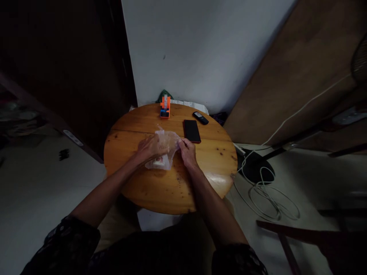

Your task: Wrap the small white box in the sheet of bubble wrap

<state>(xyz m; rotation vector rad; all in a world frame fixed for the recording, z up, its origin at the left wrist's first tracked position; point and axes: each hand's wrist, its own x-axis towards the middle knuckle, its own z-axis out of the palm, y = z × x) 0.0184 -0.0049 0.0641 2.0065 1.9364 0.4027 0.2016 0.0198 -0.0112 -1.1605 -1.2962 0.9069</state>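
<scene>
The right hand (pixel 188 152) pinches the side of a clear plastic wrap (pixel 171 140) between thumb and curled fingers. The left hand (pixel 149 147) touches the wrap's other side with bent fingers; whether they grip it, I cannot tell. The wrap lies mid-worktop (pixel 212 160), well in from every edge, a small pale item (pixel 158 162) showing at its near part, while an orange tape dispenser (pixel 165 107) stands by the far edge

Head camera looking forward and down from above near edge of round table (pixel 212 158), seeing past far edge to pale wall (pixel 195 49); table sitting fairly close.
</scene>
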